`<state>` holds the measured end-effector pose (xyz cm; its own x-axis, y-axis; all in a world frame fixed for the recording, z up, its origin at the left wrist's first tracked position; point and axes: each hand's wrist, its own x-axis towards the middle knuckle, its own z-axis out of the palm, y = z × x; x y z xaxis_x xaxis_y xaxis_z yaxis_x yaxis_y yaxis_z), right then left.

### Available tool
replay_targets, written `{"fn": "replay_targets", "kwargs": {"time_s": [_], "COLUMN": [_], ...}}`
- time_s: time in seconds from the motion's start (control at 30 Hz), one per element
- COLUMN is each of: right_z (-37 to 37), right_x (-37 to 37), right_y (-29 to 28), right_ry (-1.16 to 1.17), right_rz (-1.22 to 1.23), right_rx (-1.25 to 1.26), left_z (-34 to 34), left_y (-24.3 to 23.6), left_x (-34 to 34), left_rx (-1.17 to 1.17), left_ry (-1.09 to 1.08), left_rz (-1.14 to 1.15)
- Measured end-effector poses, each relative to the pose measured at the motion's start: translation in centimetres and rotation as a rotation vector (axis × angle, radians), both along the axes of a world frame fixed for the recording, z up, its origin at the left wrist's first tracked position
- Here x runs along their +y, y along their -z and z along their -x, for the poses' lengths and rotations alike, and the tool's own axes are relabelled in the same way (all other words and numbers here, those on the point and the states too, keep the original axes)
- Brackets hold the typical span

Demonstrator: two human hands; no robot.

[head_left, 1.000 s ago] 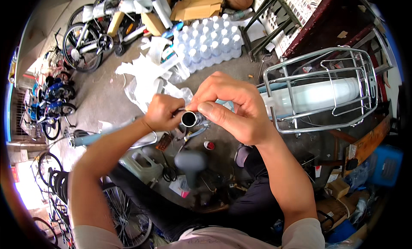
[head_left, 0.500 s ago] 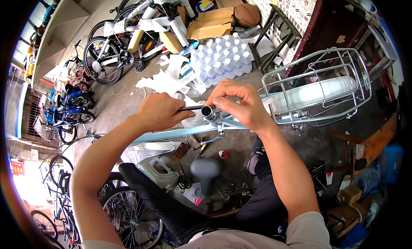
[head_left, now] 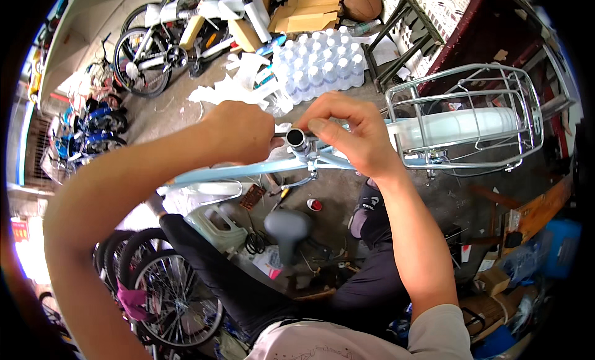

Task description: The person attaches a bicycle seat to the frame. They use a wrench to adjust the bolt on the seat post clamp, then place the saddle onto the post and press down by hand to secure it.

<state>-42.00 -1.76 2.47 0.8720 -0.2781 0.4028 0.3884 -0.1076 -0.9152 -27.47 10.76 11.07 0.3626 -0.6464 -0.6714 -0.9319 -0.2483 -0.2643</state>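
Note:
A light blue bicycle frame (head_left: 248, 169) lies across in front of me, with the open, round top of a metal tube (head_left: 296, 137) facing up between my hands. My left hand (head_left: 242, 130) is closed around a thin dark tool (head_left: 279, 135) at the left of the tube top. My right hand (head_left: 356, 133) has thumb and forefinger pinched at the right of the tube top; what they hold is mostly hidden. A silver rear rack (head_left: 415, 99) and a white mudguard (head_left: 471, 121) extend to the right.
A saddle (head_left: 286, 226), red-handled small items (head_left: 314, 205) and a plastic jug (head_left: 223, 236) lie below on the floor (head_left: 334, 202). A pack of bottles (head_left: 319, 68), cardboard (head_left: 307, 13), a folding stool (head_left: 393, 44) and bicycles (head_left: 155, 62) stand beyond; wheels (head_left: 176, 298) are at lower left.
Both hands have moved slightly up in the view, still at the tube top. My left elbow has swung out leftward, and the dark tool shows less beside my left hand than half a second ago.

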Motion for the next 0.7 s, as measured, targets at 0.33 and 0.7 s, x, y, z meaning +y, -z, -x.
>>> {"fn": "replay_targets", "kwargs": {"time_s": [0.33, 0.7], "right_z": [0.4, 0.0], "right_x": [0.5, 0.2], "right_y": [-0.4, -0.1], "right_ry": [0.023, 0.034], "right_rz": [-0.021, 0.096], "right_rx": [0.057, -0.037], "left_z": [-1.1, -5.2], "left_y": [0.1, 9.3], "left_x": [0.4, 4.0], "left_rx": [0.186, 0.578], "left_ry": [-0.103, 0.057], "left_rz": [0.035, 0.576]}}
